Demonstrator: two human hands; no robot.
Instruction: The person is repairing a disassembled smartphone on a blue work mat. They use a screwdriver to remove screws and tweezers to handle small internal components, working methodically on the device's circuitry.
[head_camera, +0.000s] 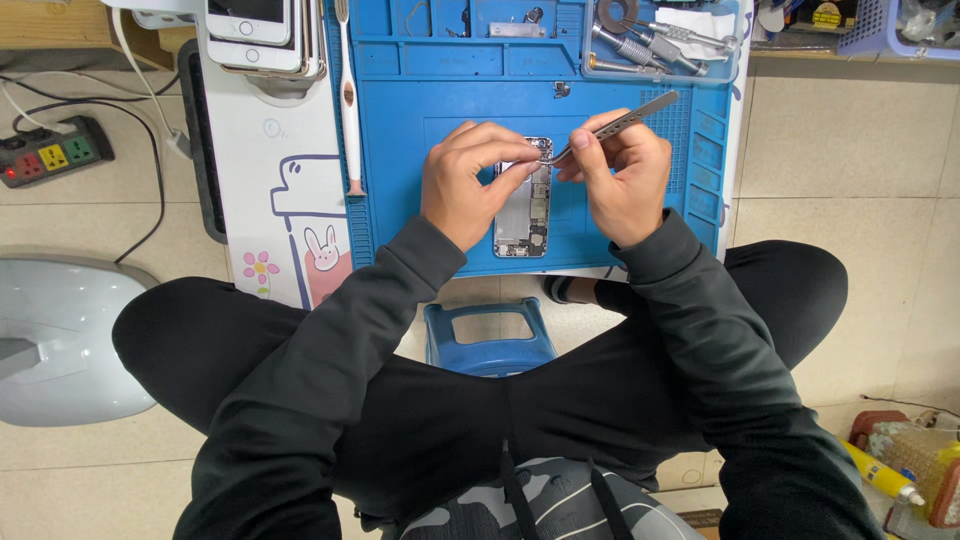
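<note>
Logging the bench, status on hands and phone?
Left hand steadies opened phone. Right hand holds tweezers, tips at phone's top. Nothing in the way.

Pale beige floor tiles (830, 170) spread under even light. A power strip (52, 152) lies at left, beside a low white counter (262, 150). A small blue stool (490, 338) stands below.

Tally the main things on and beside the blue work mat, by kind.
Opened phone under the left hand: 1
Tweezers in the right hand: 1
Stacked phones: at least 2
Toothbrush: 1
Power strip: 1
Total: at least 6
</note>
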